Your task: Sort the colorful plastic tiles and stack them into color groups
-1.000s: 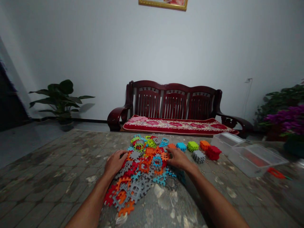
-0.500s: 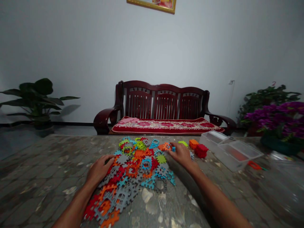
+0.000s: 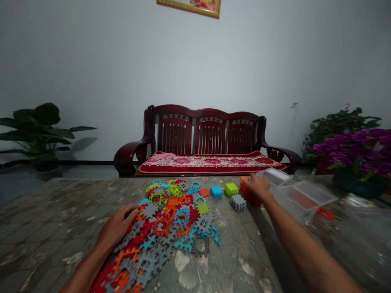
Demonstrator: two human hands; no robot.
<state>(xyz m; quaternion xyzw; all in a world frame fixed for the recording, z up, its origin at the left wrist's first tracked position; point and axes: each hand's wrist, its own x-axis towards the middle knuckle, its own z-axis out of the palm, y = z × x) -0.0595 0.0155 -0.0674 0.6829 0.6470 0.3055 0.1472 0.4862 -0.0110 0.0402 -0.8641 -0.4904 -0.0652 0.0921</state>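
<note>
A pile of interlocking plastic tiles point(image 3: 174, 201) in orange, red, grey, blue and green spreads across the table. My left hand point(image 3: 117, 224) rests at the pile's left edge, thumb and fingers loosely apart, with no tile seen in its grasp. My right hand point(image 3: 258, 188) is closed at the orange tile stack point(image 3: 243, 184), its fingertips on an orange tile; the hand partly covers this stack and the red tile stack point(image 3: 254, 200). Left of it stand a green stack point(image 3: 231, 189), a grey stack point(image 3: 238, 202) and a blue stack point(image 3: 216, 192). A lone orange tile point(image 3: 205, 192) lies beside the pile.
An open clear plastic box point(image 3: 301, 199) lies to the right, with an orange-handled tool point(image 3: 325, 213) beside it. Clear plastic point(image 3: 363, 228) and purple flowers point(image 3: 357, 148) are farther right. Beyond the table point(image 3: 232, 260) stands a wooden bench point(image 3: 210, 134).
My right hand has moved right, from the pile's upper right side to the orange stack, uncovering the blue and grey stacks. The left hand stays by the pile; the view has shifted slightly.
</note>
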